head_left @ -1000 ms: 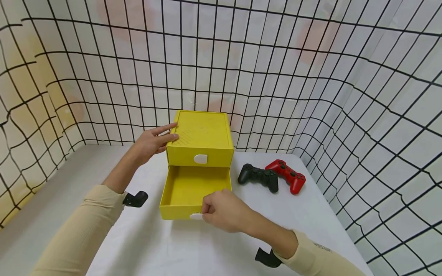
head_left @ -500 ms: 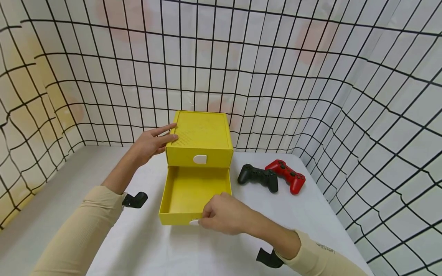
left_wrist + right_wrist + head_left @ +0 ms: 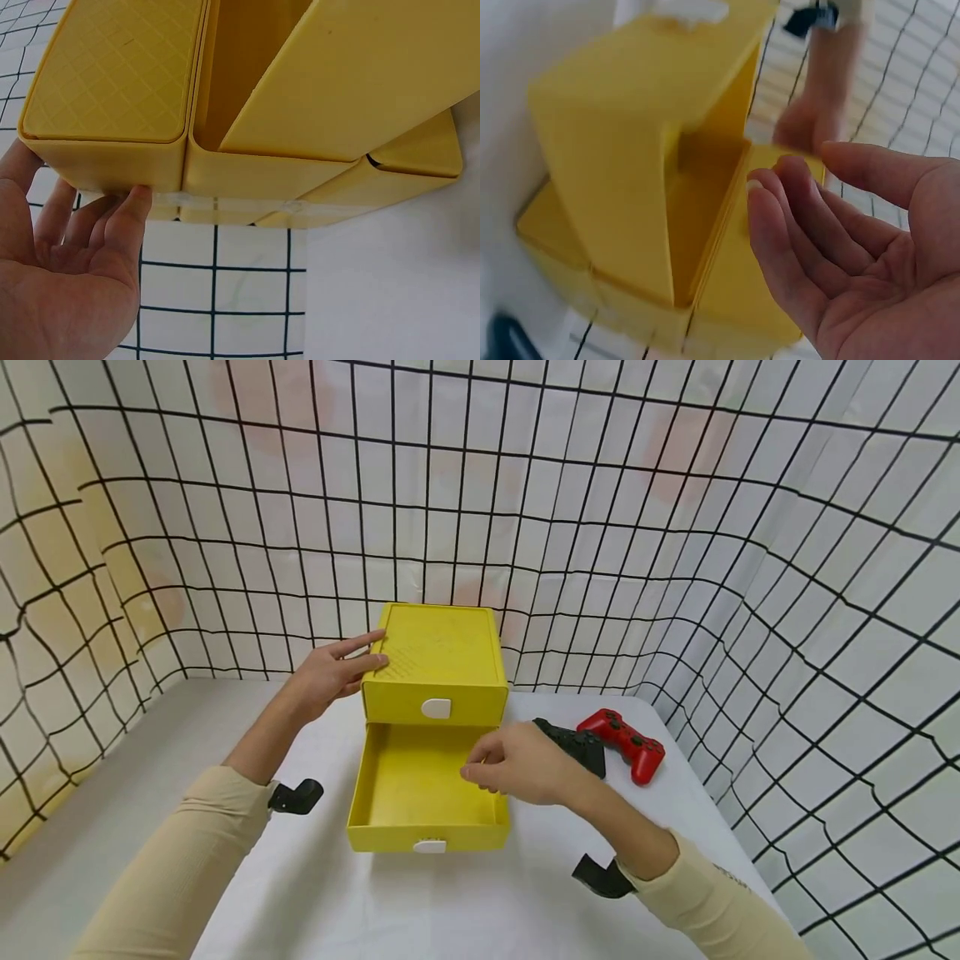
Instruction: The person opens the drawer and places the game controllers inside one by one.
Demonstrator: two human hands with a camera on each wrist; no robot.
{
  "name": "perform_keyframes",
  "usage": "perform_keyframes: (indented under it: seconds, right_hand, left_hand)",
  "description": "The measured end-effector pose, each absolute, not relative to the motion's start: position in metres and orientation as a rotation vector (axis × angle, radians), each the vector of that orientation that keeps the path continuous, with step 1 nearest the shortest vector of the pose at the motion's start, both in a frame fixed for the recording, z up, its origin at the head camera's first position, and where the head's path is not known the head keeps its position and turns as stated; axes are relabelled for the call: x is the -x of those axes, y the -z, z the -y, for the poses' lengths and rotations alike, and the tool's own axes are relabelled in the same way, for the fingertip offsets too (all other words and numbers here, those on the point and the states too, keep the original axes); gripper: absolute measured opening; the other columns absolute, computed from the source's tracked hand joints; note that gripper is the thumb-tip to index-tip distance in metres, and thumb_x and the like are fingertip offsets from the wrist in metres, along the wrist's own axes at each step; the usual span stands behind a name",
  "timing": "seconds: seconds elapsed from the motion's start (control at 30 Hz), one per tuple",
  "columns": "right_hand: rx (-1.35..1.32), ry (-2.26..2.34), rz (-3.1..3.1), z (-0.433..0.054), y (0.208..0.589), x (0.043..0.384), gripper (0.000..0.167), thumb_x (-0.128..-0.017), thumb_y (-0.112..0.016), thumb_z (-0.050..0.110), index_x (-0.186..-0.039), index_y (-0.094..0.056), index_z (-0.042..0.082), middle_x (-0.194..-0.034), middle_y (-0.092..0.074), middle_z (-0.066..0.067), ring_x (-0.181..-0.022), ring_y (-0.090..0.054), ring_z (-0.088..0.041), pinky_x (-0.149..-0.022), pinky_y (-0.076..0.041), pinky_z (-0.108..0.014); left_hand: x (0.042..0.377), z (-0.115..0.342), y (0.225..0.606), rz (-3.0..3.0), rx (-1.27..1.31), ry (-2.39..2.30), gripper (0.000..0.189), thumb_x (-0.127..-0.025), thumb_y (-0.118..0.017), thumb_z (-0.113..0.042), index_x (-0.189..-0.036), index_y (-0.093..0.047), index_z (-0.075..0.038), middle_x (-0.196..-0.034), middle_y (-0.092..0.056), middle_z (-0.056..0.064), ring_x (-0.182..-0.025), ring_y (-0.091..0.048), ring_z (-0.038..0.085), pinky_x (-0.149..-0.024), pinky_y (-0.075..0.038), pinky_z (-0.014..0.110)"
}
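A yellow drawer box (image 3: 442,647) stands on the table, its upper drawer front (image 3: 397,702) flush and bearing a white knob (image 3: 436,708). Beneath that, a drawer (image 3: 412,777) is pulled far out, with nothing visible inside it; its own white knob (image 3: 430,846) sits at the front. My left hand (image 3: 330,672) rests at the box's left side, fingertips touching the side and top edge (image 3: 97,142). Over the pulled-out drawer's right side hovers my right hand (image 3: 521,764), fingers loosely bent and holding nothing, as the right wrist view also shows (image 3: 855,255).
To the right of the box lie a black game controller (image 3: 585,747), partly hidden behind my right hand, and a red game controller (image 3: 622,743). A white wall with black grid lines (image 3: 465,485) surrounds the white table (image 3: 420,910) at the back and sides.
The lower drawer came a little farther toward me. My right hand then let go of its knob and moved up and to the right. My left hand stayed in place.
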State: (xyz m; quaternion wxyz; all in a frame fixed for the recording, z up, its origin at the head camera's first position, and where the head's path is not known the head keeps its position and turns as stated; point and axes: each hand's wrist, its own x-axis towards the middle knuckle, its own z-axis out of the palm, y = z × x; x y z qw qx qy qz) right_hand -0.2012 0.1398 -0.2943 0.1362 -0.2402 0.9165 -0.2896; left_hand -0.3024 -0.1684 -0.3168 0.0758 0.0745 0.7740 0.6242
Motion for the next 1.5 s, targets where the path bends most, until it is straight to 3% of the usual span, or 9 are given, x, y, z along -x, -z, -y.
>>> perform_keyframes:
  seconds: [0.3,0.6,0.9,1.03,1.2,1.3,1.37,1.5]
  right_hand:
    - [0.465,0.890,-2.826,-0.195,0.294,0.248,0.019,-0.096,-0.069,0.029,-0.093,-0.076,0.011,-0.079,-0.069,-0.004,-0.072,-0.064,-0.018,-0.067,-0.057,-0.029]
    - [0.253,0.925,-2.980,-0.247,0.325,0.271,0.041,-0.095,-0.069,0.035,-0.128,-0.067,0.012,-0.118,-0.071,-0.017,-0.104,-0.067,-0.032,-0.083,-0.057,-0.043]
    - [0.178,0.980,-3.035,-0.279,0.363,0.284,0.063,-0.094,-0.070,0.040,-0.146,-0.051,0.010,-0.122,-0.067,-0.023,-0.109,-0.063,-0.034,-0.086,-0.055,-0.045]
    - [0.110,1.001,-3.039,-0.287,0.384,0.294,0.068,-0.094,-0.070,0.040,-0.149,-0.047,0.009,-0.128,-0.062,-0.027,-0.116,-0.057,-0.039,-0.088,-0.053,-0.047]
    - [0.033,0.988,-3.005,-0.294,0.405,0.304,0.077,-0.093,-0.069,0.042,-0.155,-0.038,0.009,-0.149,-0.044,-0.032,-0.137,-0.038,-0.048,-0.106,-0.042,-0.064]
    - [-0.010,1.008,-2.951,-0.297,0.414,0.306,0.082,-0.093,-0.070,0.044,-0.158,-0.031,0.012,-0.157,-0.030,-0.035,-0.145,-0.025,-0.053,-0.111,-0.034,-0.071]
    - [-0.021,1.018,-2.915,-0.298,0.419,0.308,0.084,-0.093,-0.069,0.045,-0.159,-0.029,0.014,-0.159,-0.024,-0.036,-0.147,-0.019,-0.055,-0.111,-0.032,-0.072]
    - [-0.040,1.067,-2.840,-0.300,0.428,0.312,0.084,-0.093,-0.069,0.047,-0.160,-0.028,0.016,-0.162,-0.023,-0.032,-0.147,-0.021,-0.052,-0.113,-0.032,-0.069]
  left_hand:
    - [0.303,0.167,0.316,-2.323,-0.217,-1.873,0.068,-0.094,-0.072,-0.043,-0.155,-0.043,-0.032,-0.164,-0.035,0.004,-0.144,-0.045,0.025,-0.120,-0.036,0.049]
    - [0.303,0.166,0.314,-2.341,-0.215,-1.871,0.067,-0.094,-0.072,-0.044,-0.154,-0.045,-0.033,-0.165,-0.034,0.004,-0.144,-0.045,0.025,-0.120,-0.037,0.050]
    - [0.304,0.168,0.314,-2.352,-0.194,-1.874,0.067,-0.094,-0.072,-0.044,-0.154,-0.045,-0.033,-0.165,-0.034,0.004,-0.144,-0.046,0.025,-0.119,-0.038,0.049]
    - [0.303,0.168,0.315,-2.342,-0.199,-1.875,0.067,-0.094,-0.071,-0.044,-0.155,-0.044,-0.032,-0.165,-0.034,0.004,-0.143,-0.046,0.025,-0.119,-0.038,0.049]
    - [0.302,0.167,0.315,-2.339,-0.207,-1.870,0.067,-0.095,-0.071,-0.043,-0.155,-0.043,-0.032,-0.164,-0.034,0.004,-0.143,-0.046,0.025,-0.120,-0.037,0.049]
    - [0.302,0.166,0.315,-2.340,-0.202,-1.873,0.066,-0.095,-0.071,-0.043,-0.155,-0.044,-0.032,-0.164,-0.035,0.004,-0.143,-0.046,0.025,-0.119,-0.038,0.049]
    - [0.302,0.165,0.315,-2.339,-0.199,-1.879,0.066,-0.095,-0.071,-0.042,-0.155,-0.045,-0.032,-0.164,-0.036,0.004,-0.143,-0.047,0.025,-0.119,-0.038,0.049]
    - [0.303,0.165,0.316,-2.330,-0.189,-1.878,0.066,-0.095,-0.071,-0.041,-0.155,-0.044,-0.033,-0.163,-0.036,0.004,-0.143,-0.047,0.025,-0.119,-0.038,0.049]
